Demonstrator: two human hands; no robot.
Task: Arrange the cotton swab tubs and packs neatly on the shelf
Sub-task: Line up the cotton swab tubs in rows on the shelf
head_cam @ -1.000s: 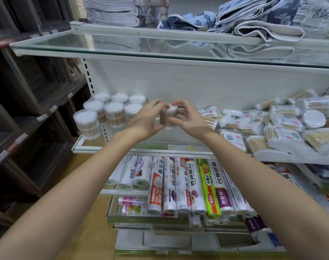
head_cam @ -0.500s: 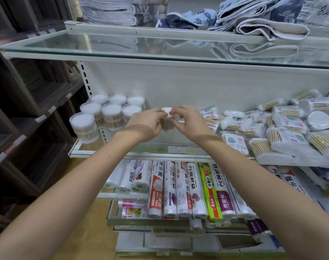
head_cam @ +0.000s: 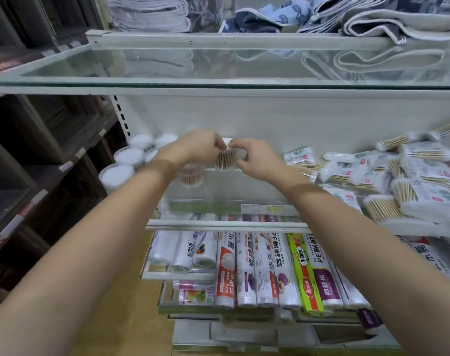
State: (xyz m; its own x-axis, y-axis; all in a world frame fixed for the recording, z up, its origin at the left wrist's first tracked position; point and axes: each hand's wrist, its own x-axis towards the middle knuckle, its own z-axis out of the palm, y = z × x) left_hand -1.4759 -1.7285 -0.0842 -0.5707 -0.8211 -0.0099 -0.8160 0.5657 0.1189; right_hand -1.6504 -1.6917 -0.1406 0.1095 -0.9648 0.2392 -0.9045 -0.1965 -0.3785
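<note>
A round clear tub of cotton swabs [head_cam: 225,159] stands upright near the back of the white shelf [head_cam: 226,223], just right of a cluster of similar tubs [head_cam: 127,156]. My left hand [head_cam: 193,146] and my right hand [head_cam: 254,158] both pinch it at the white lid, one from each side. Another tub [head_cam: 191,177] sits under my left wrist, partly hidden. A loose heap of flat cotton swab packs [head_cam: 408,176] covers the right part of the same shelf.
A glass shelf [head_cam: 218,80] with folded towels [head_cam: 372,19] juts out overhead. Below, rolls of plastic wrap and bags [head_cam: 254,268] fill the lower tier. Dark wooden shelving [head_cam: 39,150] stands to the left. Bare white shelf shows in front of the held tub.
Both hands carried the tub from in front of the shelf back and down toward the row of tubs. The camera moved closer.
</note>
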